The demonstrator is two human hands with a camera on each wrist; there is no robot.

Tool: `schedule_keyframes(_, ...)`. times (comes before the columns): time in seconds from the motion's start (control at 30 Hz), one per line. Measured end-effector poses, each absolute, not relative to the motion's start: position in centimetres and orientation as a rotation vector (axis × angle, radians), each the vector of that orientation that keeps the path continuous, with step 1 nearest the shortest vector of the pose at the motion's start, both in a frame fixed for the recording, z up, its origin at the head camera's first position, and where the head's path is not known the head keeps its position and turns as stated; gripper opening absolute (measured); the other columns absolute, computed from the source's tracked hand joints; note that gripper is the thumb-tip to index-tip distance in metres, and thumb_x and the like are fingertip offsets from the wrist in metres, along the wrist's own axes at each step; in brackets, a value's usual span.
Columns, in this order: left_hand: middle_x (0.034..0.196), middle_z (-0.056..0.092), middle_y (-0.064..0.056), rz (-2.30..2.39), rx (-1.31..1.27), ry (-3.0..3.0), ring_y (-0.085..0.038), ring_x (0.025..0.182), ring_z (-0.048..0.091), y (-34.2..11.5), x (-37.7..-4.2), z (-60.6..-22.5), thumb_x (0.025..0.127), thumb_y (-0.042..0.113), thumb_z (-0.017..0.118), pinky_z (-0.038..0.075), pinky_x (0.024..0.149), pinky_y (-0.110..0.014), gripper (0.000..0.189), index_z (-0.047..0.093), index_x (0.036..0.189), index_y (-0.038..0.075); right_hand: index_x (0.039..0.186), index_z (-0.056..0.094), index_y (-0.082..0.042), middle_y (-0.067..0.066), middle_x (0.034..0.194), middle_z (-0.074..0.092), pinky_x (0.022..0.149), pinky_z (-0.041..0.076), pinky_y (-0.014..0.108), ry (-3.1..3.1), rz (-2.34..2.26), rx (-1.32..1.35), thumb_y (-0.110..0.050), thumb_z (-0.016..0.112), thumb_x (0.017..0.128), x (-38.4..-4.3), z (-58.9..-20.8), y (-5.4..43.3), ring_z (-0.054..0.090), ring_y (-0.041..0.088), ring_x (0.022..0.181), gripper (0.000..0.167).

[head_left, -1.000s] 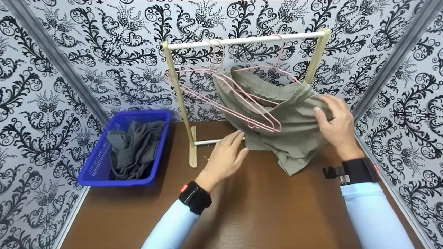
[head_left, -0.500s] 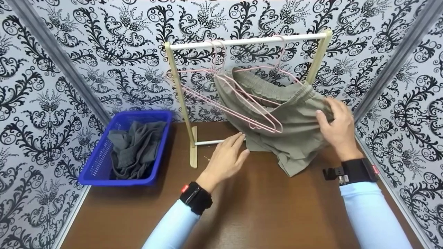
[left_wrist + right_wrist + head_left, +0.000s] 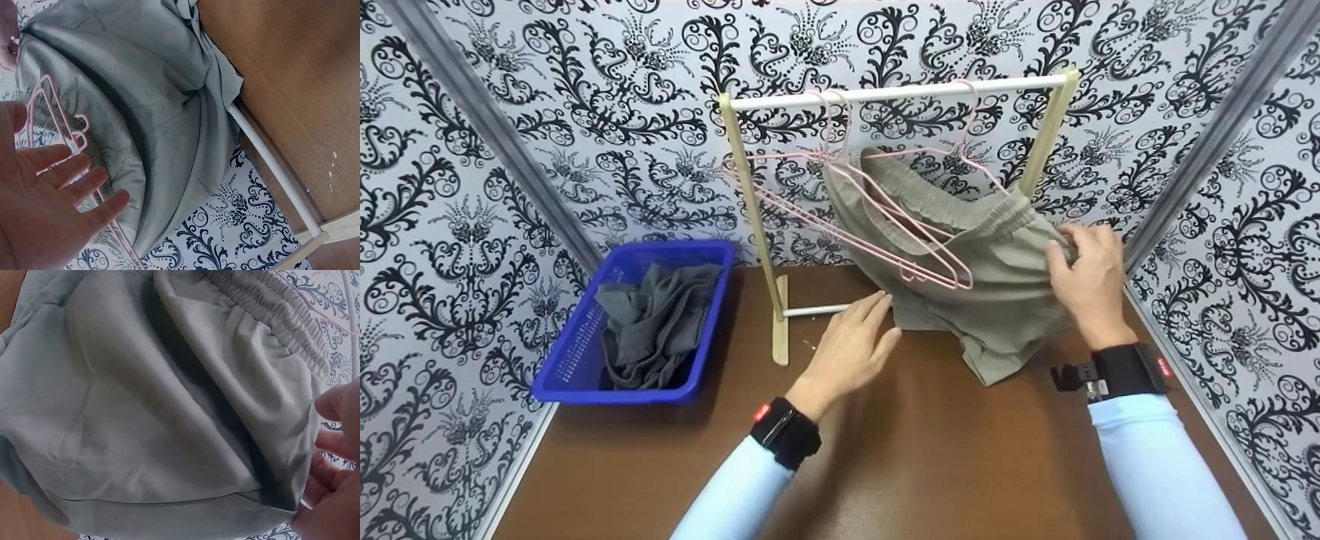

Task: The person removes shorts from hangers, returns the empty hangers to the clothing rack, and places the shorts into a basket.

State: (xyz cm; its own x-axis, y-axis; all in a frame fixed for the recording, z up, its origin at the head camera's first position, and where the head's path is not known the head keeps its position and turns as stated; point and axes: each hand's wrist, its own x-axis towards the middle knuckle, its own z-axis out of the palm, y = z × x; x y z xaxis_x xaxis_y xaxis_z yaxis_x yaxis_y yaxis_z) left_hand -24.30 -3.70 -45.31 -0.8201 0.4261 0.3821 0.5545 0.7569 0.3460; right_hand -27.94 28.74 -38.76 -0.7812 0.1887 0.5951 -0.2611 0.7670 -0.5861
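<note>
One pair, grey-green elastic-waisted cloth shorts point(image 3: 1001, 296): right hand point(image 3: 1089, 281), nearer, pinches right edge; left hand point(image 3: 847, 346), fingers straight, empty, lower left.

One rack point(image 3: 900, 91), three pink hangers point(image 3: 911, 266), one olive garment point(image 3: 1005, 285), one blue basket point(image 3: 615, 396); dark clothing point(image 3: 656, 326), count unclear.
</note>
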Motion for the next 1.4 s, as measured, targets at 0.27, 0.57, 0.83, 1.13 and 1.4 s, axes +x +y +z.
schedule_keyframes(0.27, 0.157, 0.048, -0.012, -0.661, -0.768, -2.672, -0.029, 0.144, 0.046, -3.7, -24.3, -45.5, 0.108, 0.037, 0.047, 0.038, 0.116, -0.050, 0.056, 0.047, 0.154, 0.004, 0.117, 0.070, 0.005, 0.031, 0.100, 0.068, 0.090, 0.044, 0.057, -2.377, 0.883, 0.003, -0.012, 0.059, 0.103, -27.6, -38.5, 28.6, 0.059, 0.046, 0.091, 0.025)
schedule_keyframes(0.57, 0.157, 0.048, -0.013, -0.663, -0.760, -2.678, -0.028, 0.145, 0.045, -4.1, -24.2, -45.6, 0.109, 0.038, 0.046, 0.038, 0.116, -0.049, 0.056, 0.047, 0.153, 0.004, 0.109, 0.077, -0.004, 0.021, 0.105, 0.076, 0.066, 0.038, 0.025, -2.320, 0.881, -0.146, -0.016, 0.066, 0.101, -27.3, -38.0, 28.3, 0.058, 0.017, 0.067, 0.018)
schedule_keyframes(0.83, 0.155, 0.049, -0.014, -0.652, -0.753, -2.662, -0.030, 0.144, 0.047, -4.2, -24.0, -45.7, 0.109, 0.037, 0.046, 0.039, 0.115, -0.050, 0.055, 0.049, 0.152, 0.003, 0.103, 0.078, -0.002, 0.021, 0.100, 0.076, 0.068, 0.036, 0.022, -2.195, 0.890, -0.171, -0.012, 0.070, 0.098, -27.2, -37.9, 28.3, 0.058, 0.006, 0.062, 0.014)
schedule_keyframes(1.13, 0.157, 0.048, -0.013, -0.651, -0.743, -2.678, -0.029, 0.145, 0.046, -4.3, -24.0, -45.5, 0.108, 0.036, 0.047, 0.038, 0.116, -0.049, 0.055, 0.047, 0.153, 0.004, 0.101, 0.078, -0.001, 0.023, 0.098, 0.076, 0.065, 0.031, 0.017, -2.125, 0.909, -0.162, -0.012, 0.070, 0.098, -27.1, -37.7, 28.6, 0.036, -0.019, 0.058, 0.014)
schedule_keyframes(1.4, 0.155, 0.049, -0.015, -0.651, -0.754, -2.656, -0.031, 0.143, 0.047, -4.3, -24.0, -45.6, 0.108, 0.035, 0.047, 0.039, 0.115, -0.050, 0.054, 0.049, 0.152, 0.003, 0.102, 0.078, -0.001, 0.023, 0.097, 0.076, 0.064, 0.030, 0.017, -2.101, 0.901, -0.162, -0.013, 0.070, 0.098, -26.8, -37.3, 28.7, 0.036, -0.020, 0.059, 0.015)
